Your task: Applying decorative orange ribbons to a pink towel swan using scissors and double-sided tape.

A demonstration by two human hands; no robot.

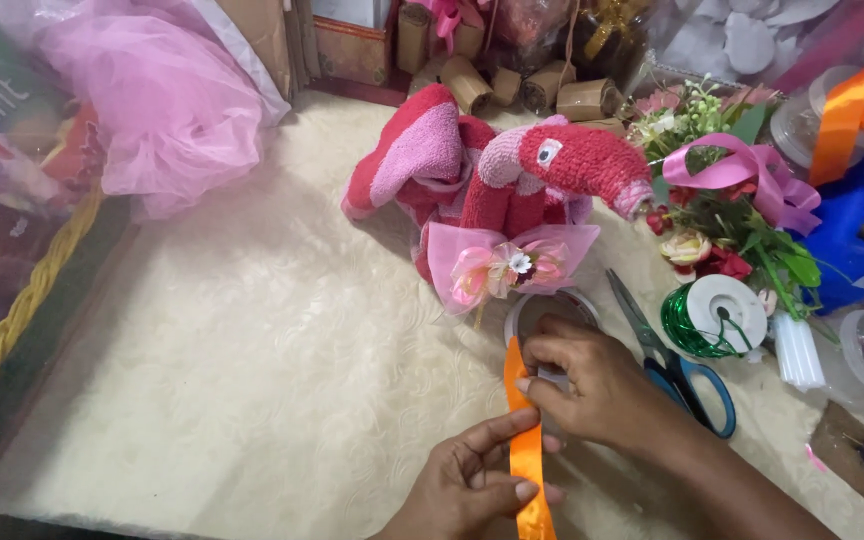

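Orange ribbon runs up between the two hands at the bottom of the view, a narrow satin strip held taut. At its lower part the left hand pinches it, thumb and forefinger closed across the strip; the right hand is closed on its upper end, just above and beside the left, fingers curled over a clear tape roll lying on the cream desk.

To do this well, I judge the strip should stay flat and untwisted between the two grips, with even tension so any fold or cut falls square.

Just right of the right hand lie blue-handled scissors, and beyond them a spool of green wire. Directly ahead of both hands stands a red and pink towel figure with a pink net bow and small flowers. Farther right sits a bunch of artificial flowers tied with pink ribbon.
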